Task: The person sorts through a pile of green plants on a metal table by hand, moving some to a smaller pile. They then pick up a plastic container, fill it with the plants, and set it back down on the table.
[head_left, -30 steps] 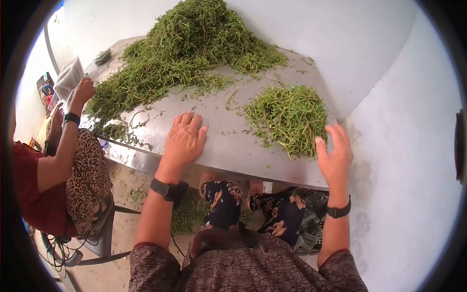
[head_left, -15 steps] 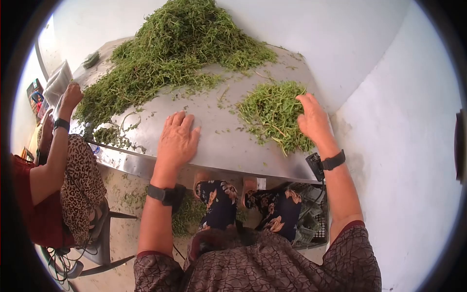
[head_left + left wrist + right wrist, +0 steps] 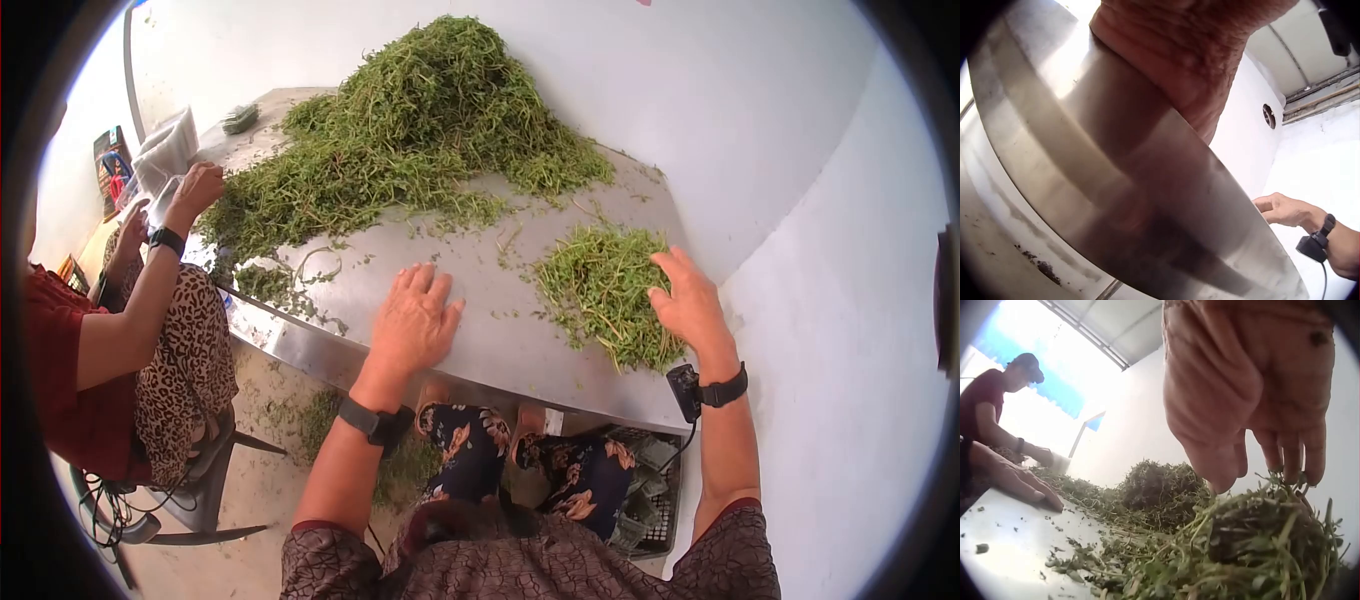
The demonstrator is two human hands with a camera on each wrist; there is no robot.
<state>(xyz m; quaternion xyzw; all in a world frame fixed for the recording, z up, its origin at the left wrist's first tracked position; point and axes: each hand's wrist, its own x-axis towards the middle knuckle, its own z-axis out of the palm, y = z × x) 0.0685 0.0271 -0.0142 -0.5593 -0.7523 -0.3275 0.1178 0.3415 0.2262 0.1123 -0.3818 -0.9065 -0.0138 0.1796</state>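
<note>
Your left hand [image 3: 412, 325] lies flat, fingers spread, on the shiny stainless-steel counter [image 3: 500, 345] near its front edge. Your right hand [image 3: 688, 305], fingers loosely extended, rests against the right side of the small heap of green herb sprigs [image 3: 595, 285]. Farther back sits the large mound of green herbs [image 3: 420, 130].

The left hand [image 3: 415, 322] lies flat at frame centre, palm down, fingers [image 3: 428, 283] straight and slightly spread. The right hand [image 3: 690, 305], right of centre, is palm down, fingers loosely bent.
</note>
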